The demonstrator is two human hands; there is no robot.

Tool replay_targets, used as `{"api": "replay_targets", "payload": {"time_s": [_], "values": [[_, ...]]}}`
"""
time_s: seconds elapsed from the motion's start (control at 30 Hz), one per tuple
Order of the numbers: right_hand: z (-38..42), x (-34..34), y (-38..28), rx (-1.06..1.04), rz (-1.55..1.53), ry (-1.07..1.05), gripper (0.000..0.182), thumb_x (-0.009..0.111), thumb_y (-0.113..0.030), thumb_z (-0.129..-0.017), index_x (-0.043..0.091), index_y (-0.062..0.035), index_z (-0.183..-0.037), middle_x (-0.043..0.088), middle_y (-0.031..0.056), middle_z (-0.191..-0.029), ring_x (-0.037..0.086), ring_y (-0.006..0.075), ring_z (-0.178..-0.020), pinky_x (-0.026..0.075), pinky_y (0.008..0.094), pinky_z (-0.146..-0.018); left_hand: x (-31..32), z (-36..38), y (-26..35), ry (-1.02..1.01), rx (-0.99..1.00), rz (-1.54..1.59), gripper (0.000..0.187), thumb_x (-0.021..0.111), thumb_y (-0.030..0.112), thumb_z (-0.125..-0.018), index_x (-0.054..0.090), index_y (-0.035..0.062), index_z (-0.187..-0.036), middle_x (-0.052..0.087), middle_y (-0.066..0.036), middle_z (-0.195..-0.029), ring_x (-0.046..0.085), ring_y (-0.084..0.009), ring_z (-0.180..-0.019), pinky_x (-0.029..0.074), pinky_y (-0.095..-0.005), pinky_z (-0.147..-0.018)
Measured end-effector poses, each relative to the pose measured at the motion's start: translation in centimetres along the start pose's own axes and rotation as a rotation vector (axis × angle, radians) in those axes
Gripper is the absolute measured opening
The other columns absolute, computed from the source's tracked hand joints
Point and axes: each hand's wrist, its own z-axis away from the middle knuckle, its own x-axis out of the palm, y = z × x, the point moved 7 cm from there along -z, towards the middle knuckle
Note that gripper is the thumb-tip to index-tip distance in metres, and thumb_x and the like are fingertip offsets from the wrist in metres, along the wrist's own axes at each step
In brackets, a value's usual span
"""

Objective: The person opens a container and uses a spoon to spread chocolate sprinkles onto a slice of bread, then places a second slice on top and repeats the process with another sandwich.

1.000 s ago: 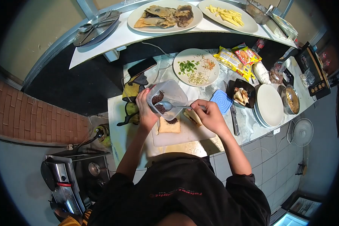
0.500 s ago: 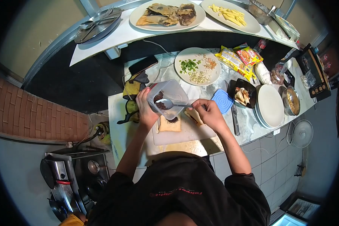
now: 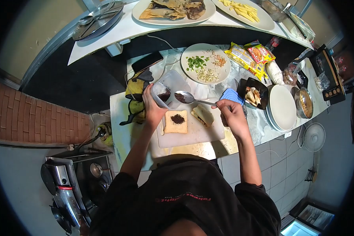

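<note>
My left hand [image 3: 155,108] grips a clear plastic container [image 3: 176,83] by its side, tilted, with dark brown sprinkles [image 3: 164,95] inside. In my right hand [image 3: 233,114] is a metal spoon [image 3: 188,97], its bowl carrying some sprinkles just right of the container's mouth. Below lies a slice of bread [image 3: 176,128] on a white cutting board [image 3: 200,138], a small heap of sprinkles on its middle. Beside it on the board is a folded piece of bread with dark filling [image 3: 203,115]. A blue lid [image 3: 231,95] lies behind my right hand, partly hidden.
Behind are a plate of chopped vegetables [image 3: 205,64], a phone [image 3: 147,62] and yellow noodle packets [image 3: 246,61]. To the right stand a black bowl [image 3: 259,84], stacked plates [image 3: 283,106] and a metal bowl [image 3: 304,103]. A raised shelf [image 3: 126,27] holds more plates. Bananas [image 3: 135,106] lie left.
The spoon has come out of the container to the right, carrying sprinkles, as my right hand moved right. The container shifted slightly, uncovering more of the bread slice and its sprinkles.
</note>
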Motion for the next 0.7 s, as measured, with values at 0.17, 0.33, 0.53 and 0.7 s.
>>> {"api": "replay_targets", "payload": {"time_s": [0.17,0.33,0.53,0.7], "values": [[2.0,-1.4,0.9,0.027,0.056,0.026,0.026,0.053,-0.019,-0.105,0.071,-0.0031,-0.095,0.038,-0.0091,-0.054,0.028,0.0012,-0.045,0.021,0.0234,-0.044,1.0,-0.3,-2.8,-0.031,-0.208,0.053,0.114,0.096,0.025,-0.062,0.025,-0.0053,-0.145,0.039,-0.027,-0.134,0.040,-0.0459,-0.128,0.035,-0.0532,-0.109],[2.3,-0.7,5.7,-0.035,0.102,0.045,0.027,0.051,-0.018,-0.107,0.072,-0.0030,-0.097,0.041,-0.0100,-0.057,0.031,-0.0004,-0.048,0.022,0.0230,-0.046,0.8,-0.9,-3.0,-0.024,-0.268,0.156,0.111,0.095,0.026,-0.065,0.026,-0.0041,-0.145,0.040,-0.025,-0.136,0.041,-0.0400,-0.130,0.035,-0.0469,-0.109],[3.1,2.6,10.6,-0.033,0.163,0.084,0.023,0.053,-0.011,-0.104,0.071,-0.0016,-0.093,0.047,-0.0094,-0.064,0.035,0.0003,-0.057,0.026,0.0232,-0.051,1.3,-1.0,-3.8,-0.056,-0.300,0.212,0.111,0.094,0.025,-0.066,0.025,-0.0039,-0.147,0.039,-0.025,-0.139,0.042,-0.0384,-0.132,0.036,-0.0451,-0.111],[4.1,3.6,12.4,-0.054,0.219,0.119,0.019,0.057,-0.012,-0.102,0.067,0.0014,-0.092,0.052,-0.0006,-0.064,0.037,0.0044,-0.059,0.029,0.0280,-0.052,1.8,-0.9,-4.9,-0.107,-0.326,0.226,0.114,0.094,0.024,-0.066,0.022,-0.0038,-0.150,0.039,-0.025,-0.140,0.042,-0.0377,-0.133,0.036,-0.0442,-0.113]]}}
